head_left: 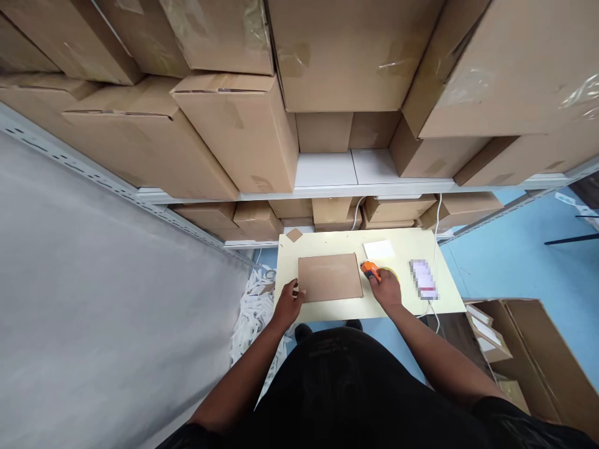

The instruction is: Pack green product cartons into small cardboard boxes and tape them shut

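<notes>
A flat brown cardboard box (330, 277) lies on a cream-coloured table (322, 243). At its lower left corner is my left hand (289, 304), fingers bent and thumb against the box edge. My right hand (386, 289) is closed around an orange tape dispenser (371, 270), just off the right side of the box. A yellowish curved rim, apparently of a tape roll, shows partly behind my knuckles. Beyond that hand lies a white rectangular pad or small box (379, 249).
A phone-like device (423, 279) with a white cable lies at the table's right. Shelves (327, 178) full of cartons rise in front. White paper strips (255, 312) pile on the floor at left. An open carton (519, 324) holding small boxes stands at lower right.
</notes>
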`<state>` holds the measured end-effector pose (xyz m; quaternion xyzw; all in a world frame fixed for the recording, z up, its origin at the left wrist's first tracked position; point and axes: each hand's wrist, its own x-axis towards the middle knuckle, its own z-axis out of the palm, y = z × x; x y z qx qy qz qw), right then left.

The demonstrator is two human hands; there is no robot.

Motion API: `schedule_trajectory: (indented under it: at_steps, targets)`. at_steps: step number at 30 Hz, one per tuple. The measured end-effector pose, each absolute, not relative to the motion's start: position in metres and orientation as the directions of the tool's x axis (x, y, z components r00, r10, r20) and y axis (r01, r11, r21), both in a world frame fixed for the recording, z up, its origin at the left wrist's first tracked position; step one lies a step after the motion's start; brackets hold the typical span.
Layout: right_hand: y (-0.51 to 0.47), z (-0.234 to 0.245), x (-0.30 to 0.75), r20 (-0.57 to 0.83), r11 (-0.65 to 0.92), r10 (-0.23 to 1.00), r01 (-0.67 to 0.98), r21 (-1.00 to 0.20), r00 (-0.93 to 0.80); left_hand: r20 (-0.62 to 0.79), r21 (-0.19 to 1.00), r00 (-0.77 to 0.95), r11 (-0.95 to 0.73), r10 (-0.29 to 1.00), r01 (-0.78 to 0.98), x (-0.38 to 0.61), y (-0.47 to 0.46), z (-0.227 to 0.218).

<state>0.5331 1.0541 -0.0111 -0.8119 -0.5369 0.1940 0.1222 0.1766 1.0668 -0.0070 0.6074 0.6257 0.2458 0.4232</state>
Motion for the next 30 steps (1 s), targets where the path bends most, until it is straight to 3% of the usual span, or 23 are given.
schedule_trajectory:
  at_steps: [2,4,12,17,23,28,30]
  targets:
    - [1.059,-0.018,0.548,-0.203,-0.448,0.89,0.863,-0.232,0.407,-0.19,0.817,0.036,0.138,0.981,0.559,0.172,1.062,-0.006]
    - [1.067,-0.025,0.555,-0.261,-0.478,0.863,0.867,-0.143,0.433,-0.16,0.813,0.037,0.111,0.986,0.571,0.167,1.059,-0.001]
    - [1.07,-0.039,0.534,-0.227,-0.436,0.886,0.892,-0.119,0.403,-0.037,0.778,0.257,-0.133,0.966,0.614,0.158,1.067,0.034]
    - [1.06,-0.041,0.527,-0.327,-0.637,0.763,0.735,-0.233,0.558,0.017,0.763,0.419,-0.283,0.908,0.582,0.158,1.072,0.048]
    - [1.038,-0.022,0.529,-0.344,-0.678,0.735,0.622,-0.391,0.585,-0.012,0.792,0.53,-0.315,0.848,0.522,0.179,1.089,0.072]
    - [0.989,0.008,0.521,-0.289,-0.491,0.8,0.296,-0.82,0.526,-0.098,0.883,0.578,-0.197,0.81,0.426,0.253,1.114,0.09]
    - [0.974,0.019,0.517,-0.29,-0.408,0.841,0.183,-0.894,0.458,-0.166,0.907,0.595,-0.115,0.786,0.405,0.291,1.121,0.095]
